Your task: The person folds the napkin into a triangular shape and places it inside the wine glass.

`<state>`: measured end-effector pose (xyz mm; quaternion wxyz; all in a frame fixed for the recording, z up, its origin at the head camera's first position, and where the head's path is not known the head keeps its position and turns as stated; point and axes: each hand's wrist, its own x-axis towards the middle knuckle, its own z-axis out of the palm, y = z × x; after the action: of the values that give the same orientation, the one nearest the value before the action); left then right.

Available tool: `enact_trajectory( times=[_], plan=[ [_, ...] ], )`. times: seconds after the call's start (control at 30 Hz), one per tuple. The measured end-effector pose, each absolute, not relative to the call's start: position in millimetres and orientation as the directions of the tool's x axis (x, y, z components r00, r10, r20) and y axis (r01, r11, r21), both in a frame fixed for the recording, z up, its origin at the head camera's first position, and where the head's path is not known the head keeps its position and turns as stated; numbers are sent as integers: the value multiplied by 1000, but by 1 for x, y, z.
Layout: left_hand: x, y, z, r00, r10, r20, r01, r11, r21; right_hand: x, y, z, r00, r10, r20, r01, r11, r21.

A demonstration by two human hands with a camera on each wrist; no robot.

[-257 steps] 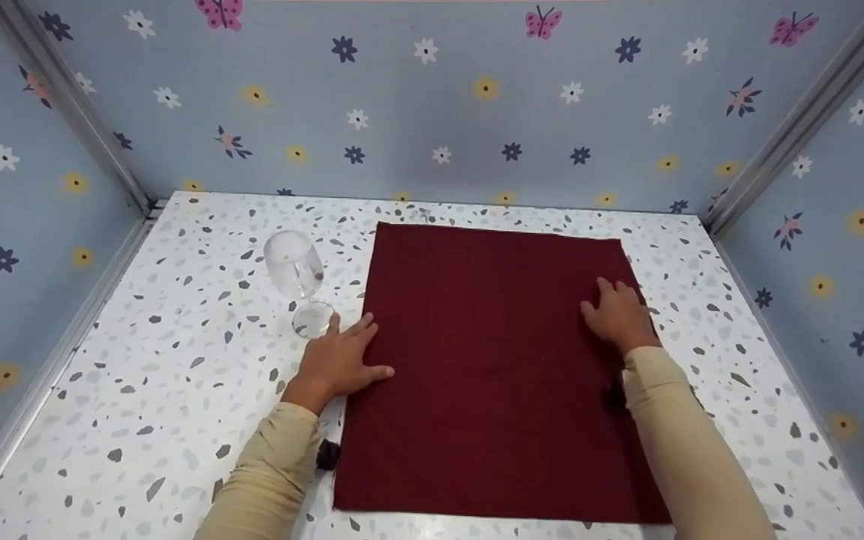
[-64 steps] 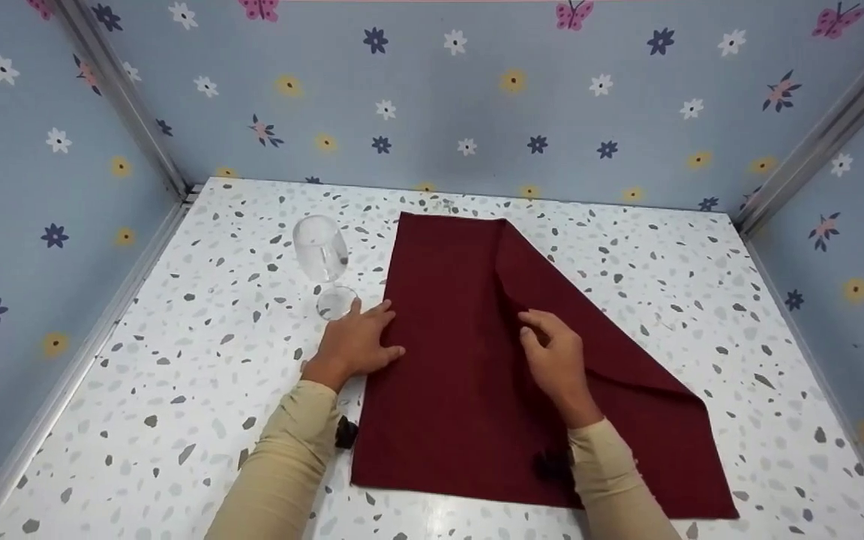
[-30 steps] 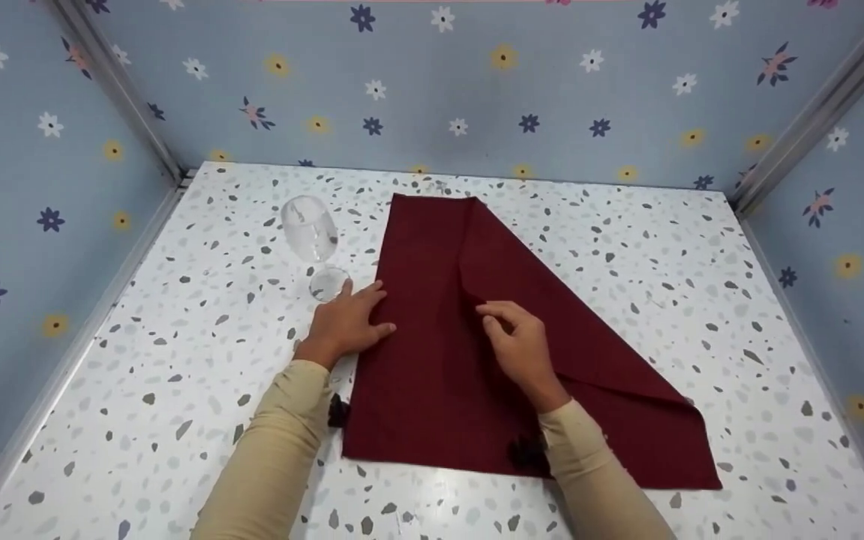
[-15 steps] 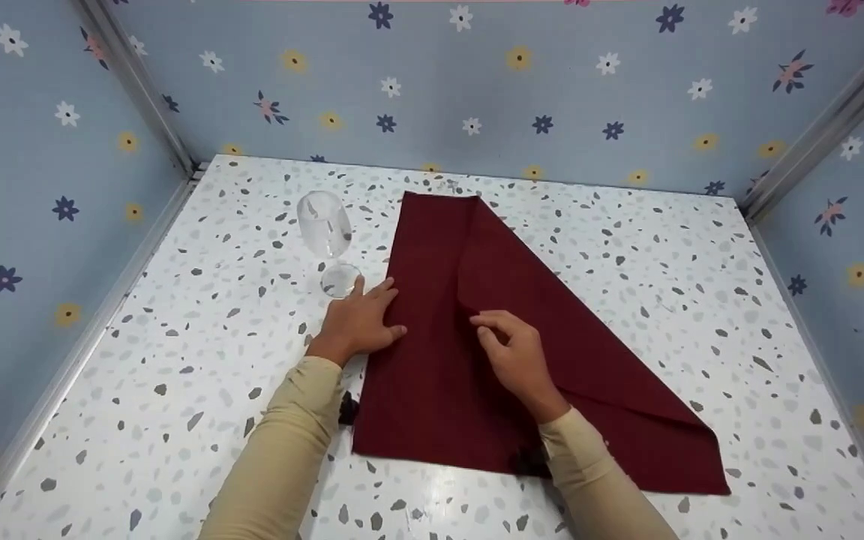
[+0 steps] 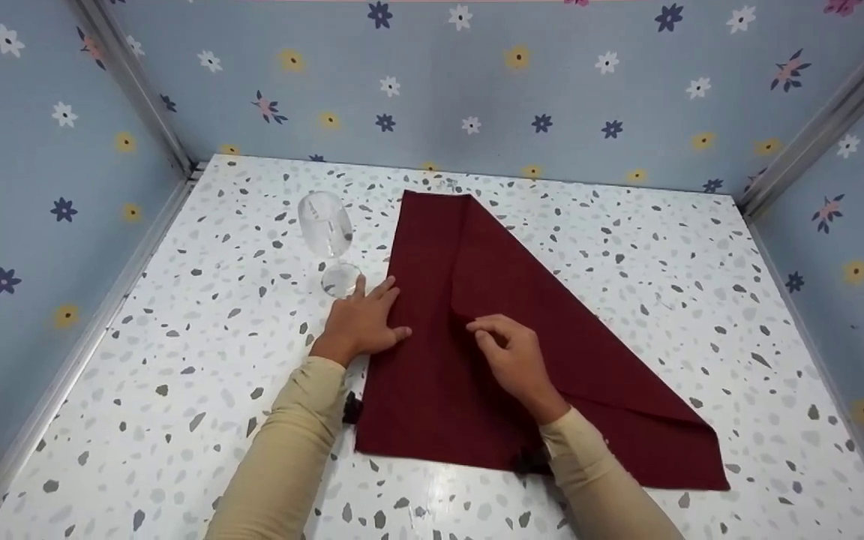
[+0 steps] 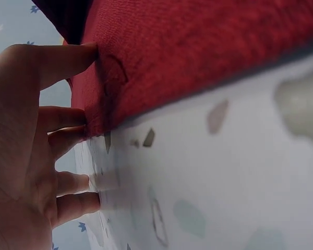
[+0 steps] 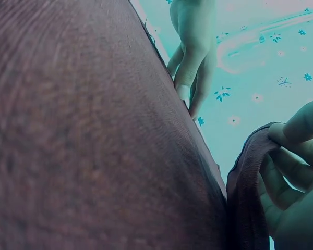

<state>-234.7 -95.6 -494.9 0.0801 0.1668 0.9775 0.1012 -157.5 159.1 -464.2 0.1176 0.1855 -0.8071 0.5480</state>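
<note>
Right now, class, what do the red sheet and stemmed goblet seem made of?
Red sheet: apparently matte woven cloth, with fine texture and a soft fold. Stemmed goblet: smooth, clear glass or plastic, since the speckled tabletop shows through it.

1. This is a booth-like, enclosed workspace; what building holds it cannot be told.
2. Its white tabletop [image 5: 702, 315] has a speckled, terrazzo-like pattern.
3. Blue flower-printed panels [image 5: 432, 67] wall the tabletop behind and on both sides.
4. Grey metal-looking posts [image 5: 138, 86] rise at the tabletop's far corners.
</note>
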Motion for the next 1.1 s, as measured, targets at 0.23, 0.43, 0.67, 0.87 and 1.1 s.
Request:
enact_trajectory(
  times=[0.23,0.43,0.67,0.87,1.1],
  plan=[
    [-241,-100,-491,-932,339,-126,306,924,228,-162,154,-463,-907,-160,391,-422,317,-849],
    [-239,-109,-493,-936,329,-127,292,925,245,-161,149,-465,-907,-176,382,-419,303,-856],
    [-236,-109,-497,-935,325,-143,282,925,256,-154,146,-469,-904,-187,385,-425,291,-857],
    [-235,-103,-496,-933,329,-146,285,923,256,-151,147,-467,-902,-190,388,-429,296,-853],
    [-233,-97,-496,-933,327,-148,283,923,261,-148,151,-466,-903,-208,376,-425,299,-854]
  ],
)
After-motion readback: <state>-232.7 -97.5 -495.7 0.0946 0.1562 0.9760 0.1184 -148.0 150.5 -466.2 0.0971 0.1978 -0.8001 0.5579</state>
